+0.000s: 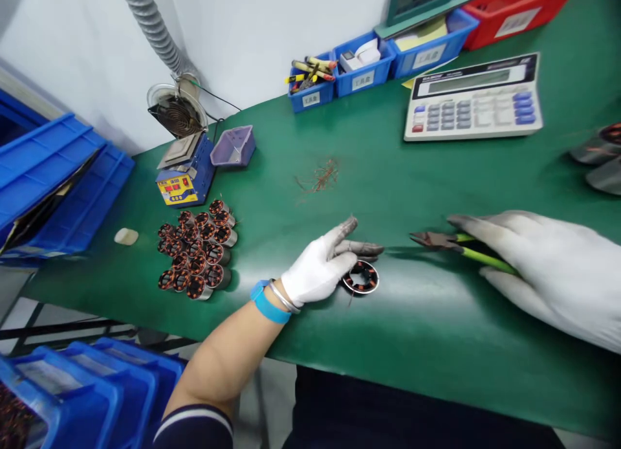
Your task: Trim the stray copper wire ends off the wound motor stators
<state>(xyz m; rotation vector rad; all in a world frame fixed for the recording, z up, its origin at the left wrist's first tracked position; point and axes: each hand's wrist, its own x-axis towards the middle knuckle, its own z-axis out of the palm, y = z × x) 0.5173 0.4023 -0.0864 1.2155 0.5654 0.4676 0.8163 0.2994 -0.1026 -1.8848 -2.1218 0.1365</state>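
A motor stator [372, 282], a metal ring with copper windings inside, sits on the green table. My left hand [317, 268], in a white glove with dark fingertips, is at its upper left side. The thumb rests on the rim, and two fingers stretch out along the far side; the other fingers are hidden. A thin wire hangs from the stator's near side. My right hand [543, 274], also gloved, holds wire cutters [439, 240] with green handles. Their jaws point left toward the stator, apart from it.
Several stators [196, 251] stand grouped at left, near a blue soldering pot [182, 184] and purple tray [233, 146]. Wire scraps [323, 176] lie mid-table. A calculator [475, 103], blue bins [363, 80] and red bin [519, 22] line the back. More metal cylinders [601, 154] stand far right.
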